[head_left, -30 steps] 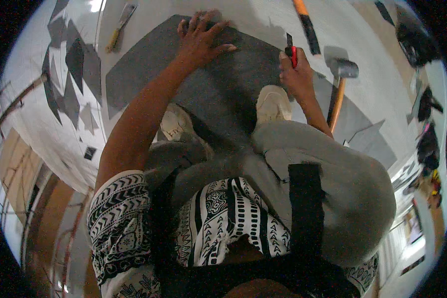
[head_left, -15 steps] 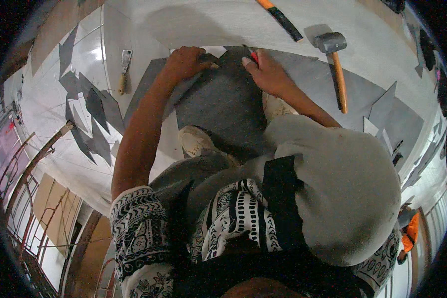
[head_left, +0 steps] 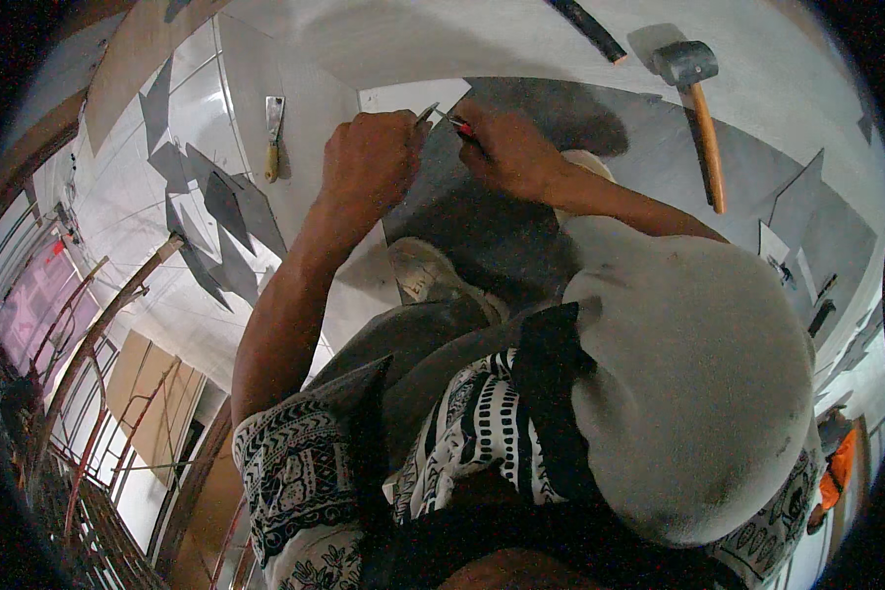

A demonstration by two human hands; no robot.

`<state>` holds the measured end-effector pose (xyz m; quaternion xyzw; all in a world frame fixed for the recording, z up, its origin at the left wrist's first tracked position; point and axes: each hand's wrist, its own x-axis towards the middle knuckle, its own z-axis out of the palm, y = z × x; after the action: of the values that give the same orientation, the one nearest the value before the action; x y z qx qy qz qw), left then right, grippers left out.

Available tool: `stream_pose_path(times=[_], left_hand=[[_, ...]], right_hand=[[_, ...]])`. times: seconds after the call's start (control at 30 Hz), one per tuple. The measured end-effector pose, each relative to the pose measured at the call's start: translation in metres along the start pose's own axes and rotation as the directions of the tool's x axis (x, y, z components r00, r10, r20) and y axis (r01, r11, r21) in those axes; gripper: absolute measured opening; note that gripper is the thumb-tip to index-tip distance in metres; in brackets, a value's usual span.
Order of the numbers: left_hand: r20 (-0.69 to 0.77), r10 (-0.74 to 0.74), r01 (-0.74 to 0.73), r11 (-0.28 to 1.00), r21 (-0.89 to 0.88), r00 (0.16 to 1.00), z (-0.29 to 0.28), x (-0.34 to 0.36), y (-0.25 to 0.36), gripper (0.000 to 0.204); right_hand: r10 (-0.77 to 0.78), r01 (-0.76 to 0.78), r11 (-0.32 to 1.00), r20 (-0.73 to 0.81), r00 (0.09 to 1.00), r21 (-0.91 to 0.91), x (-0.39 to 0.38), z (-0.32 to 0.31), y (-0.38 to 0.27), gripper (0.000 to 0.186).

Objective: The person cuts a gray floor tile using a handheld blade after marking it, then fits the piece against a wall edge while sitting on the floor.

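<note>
My left hand point(head_left: 374, 157) is closed in a fist, and a small pointed grey tip point(head_left: 427, 112) sticks out by its thumb. What the fist holds is mostly hidden. Just to the right, my right hand point(head_left: 509, 152) grips a slim red tool point(head_left: 462, 126) whose thin pale tip points at the left hand. The two tips nearly meet. Below both hands lies a dark grey sheet point(head_left: 462, 192) on the floor, between my feet. A white strip of floor point(head_left: 403, 96) shows beyond its far left edge.
A rubber mallet point(head_left: 710, 147) with a wooden handle lies at the far right, near a black bar-shaped object point(head_left: 590, 29). To the left are a putty knife point(head_left: 273, 138) and dark angular offcuts point(head_left: 226, 206). Metal scaffolding point(head_left: 93, 364) stands farther left; a person in orange point(head_left: 836, 472) is at right.
My left hand has left the sheet's far edge and closed into a fist. My right hand has turned inward, bringing the red tool's tip close to it. The view has shifted slightly.
</note>
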<state>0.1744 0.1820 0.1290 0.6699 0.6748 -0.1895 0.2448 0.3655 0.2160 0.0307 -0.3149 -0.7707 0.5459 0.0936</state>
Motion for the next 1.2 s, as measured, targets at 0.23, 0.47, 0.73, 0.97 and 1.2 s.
stream_pose_path(times=[0.23,0.47,0.73,0.97,1.2], left_hand=[[-0.097,-0.003,-0.011,0.989,-0.149,0.995,-0.006,-0.023,0.012,0.029],[-0.228,-0.092,0.051,0.983,-0.178,0.969,-0.024,-0.025,0.012,0.029],[-0.381,-0.023,-0.030,0.991,-0.132,0.924,-0.019,-0.023,0.008,0.020],[-0.358,-0.071,-0.003,0.979,-0.203,0.931,-0.025,-0.024,0.016,0.018],[-0.408,-0.055,-0.035,0.977,-0.210,0.911,-0.017,-0.021,0.015,0.021]], right_hand=[[-0.091,0.091,0.990,-0.001,0.996,0.107,0.003,-0.002,-0.007,0.037],[-0.219,0.220,0.969,-0.028,0.975,0.111,0.030,-0.025,-0.023,0.029],[-0.187,0.190,0.981,0.058,0.981,-0.047,0.044,-0.048,-0.037,0.026],[-0.194,0.198,0.979,0.069,0.979,-0.055,0.044,-0.050,-0.035,0.020],[-0.126,0.133,0.984,0.067,0.990,-0.118,0.044,-0.050,-0.032,0.018]])
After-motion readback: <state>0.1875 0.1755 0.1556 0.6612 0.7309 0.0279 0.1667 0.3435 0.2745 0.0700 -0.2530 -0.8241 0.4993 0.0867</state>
